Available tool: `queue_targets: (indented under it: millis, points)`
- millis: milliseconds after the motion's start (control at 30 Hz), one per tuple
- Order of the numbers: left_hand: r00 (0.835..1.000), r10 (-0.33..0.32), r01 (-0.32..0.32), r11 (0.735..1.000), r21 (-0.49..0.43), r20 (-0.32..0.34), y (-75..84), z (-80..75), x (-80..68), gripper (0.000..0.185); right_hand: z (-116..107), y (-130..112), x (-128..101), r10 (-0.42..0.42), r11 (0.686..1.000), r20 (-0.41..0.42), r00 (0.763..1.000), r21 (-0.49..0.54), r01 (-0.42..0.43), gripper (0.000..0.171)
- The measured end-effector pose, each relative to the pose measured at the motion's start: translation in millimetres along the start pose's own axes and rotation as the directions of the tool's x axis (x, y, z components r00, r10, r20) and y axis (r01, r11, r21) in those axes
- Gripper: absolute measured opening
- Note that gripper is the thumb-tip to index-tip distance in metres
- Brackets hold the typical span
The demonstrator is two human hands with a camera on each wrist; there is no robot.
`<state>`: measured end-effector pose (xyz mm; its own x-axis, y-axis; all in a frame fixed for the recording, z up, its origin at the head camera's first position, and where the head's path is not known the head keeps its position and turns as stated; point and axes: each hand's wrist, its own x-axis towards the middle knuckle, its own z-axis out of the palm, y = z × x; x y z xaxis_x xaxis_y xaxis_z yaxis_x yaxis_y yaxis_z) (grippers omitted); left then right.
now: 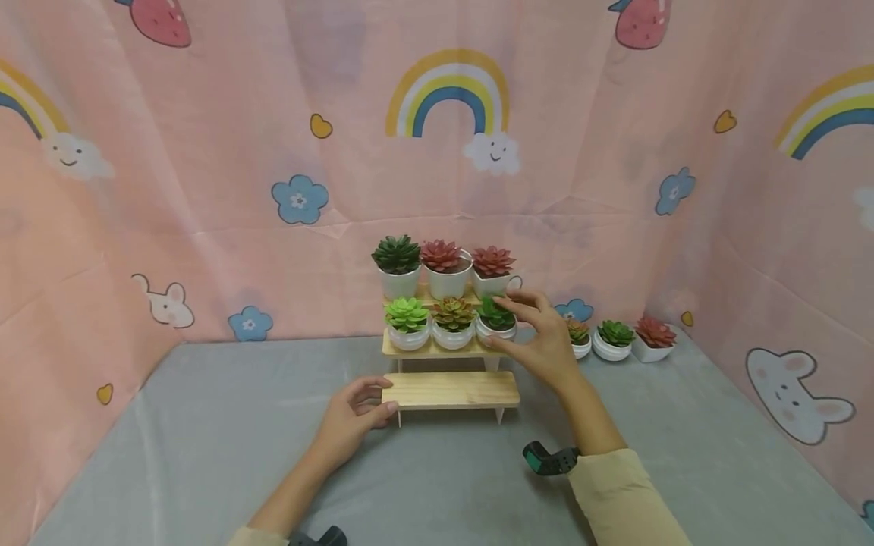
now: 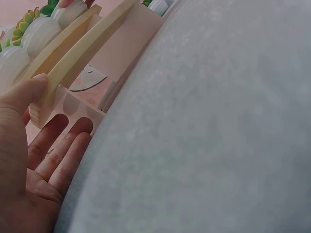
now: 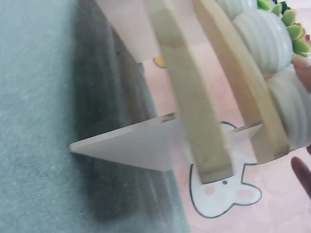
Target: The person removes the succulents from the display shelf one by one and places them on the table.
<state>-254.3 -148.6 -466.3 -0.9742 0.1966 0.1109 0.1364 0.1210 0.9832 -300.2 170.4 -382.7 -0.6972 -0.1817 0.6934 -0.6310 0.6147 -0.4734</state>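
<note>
A three-tier wooden plant stand (image 1: pixel 451 389) with white side supports stands on the table. My left hand (image 1: pixel 351 417) grips the left end of its bottom shelf, thumb on the edge; in the left wrist view the other visible fingers (image 2: pixel 65 160) extend beside the support. At the right end of the middle shelf, my right hand (image 1: pixel 549 345) holds a green potted succulent (image 1: pixel 495 315) between thumb and fingers. Its white ribbed pot (image 3: pixel 290 104) meets the shelf in the right wrist view. Beside it sit a yellow-red succulent (image 1: pixel 454 312) and a light green succulent (image 1: pixel 407 313).
The top shelf bears a dark green succulent (image 1: pixel 397 256) and two red succulents (image 1: pixel 444 258). On the table to the right stand an orange-green succulent (image 1: pixel 577 332), a green succulent (image 1: pixel 615 334) and a red succulent (image 1: pixel 655 332). A patterned pink cloth (image 1: pixel 225 197) hangs behind.
</note>
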Motion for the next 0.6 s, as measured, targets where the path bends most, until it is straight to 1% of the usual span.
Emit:
queue_targets:
  millis: [67, 167, 300, 400, 600]
  points:
    - [1.000, -0.001, 0.001, 1.000, 0.003, 0.003, 0.2, -0.5, 0.4, 0.037, 0.5, 0.7, -0.6, 0.001, 1.000, -0.005, 1.000, -0.012, -0.002, 0.065]
    - [1.000, 0.002, -0.002, 1.000, 0.000, 0.007, 0.8, -0.6, 0.6, 0.037, 0.3, 1.3, -1.3, 0.026, 1.000, 0.015, 1.000, -0.007, -0.026, 0.067]
    - [1.000, 0.011, -0.011, 1.000, -0.001, 0.008, 1.9, -0.2, 0.0, 0.037, -0.8, -0.2, -2.2, 0.081, 0.996, 0.046, 0.996, 0.036, -0.082, 0.066]
    - [1.000, 0.005, -0.005, 1.000, 0.002, 0.005, 1.7, -0.5, -0.3, 0.037, -0.8, -1.8, -2.4, 0.109, 0.991, 0.057, 0.992, 0.066, -0.113, 0.065]
    - [1.000, -0.007, 0.007, 1.000, 0.011, 0.007, -1.9, -1.3, 1.4, 0.037, -6.4, -7.5, -4.9, 0.177, 0.979, 0.045, 0.983, 0.096, -0.181, 0.064]
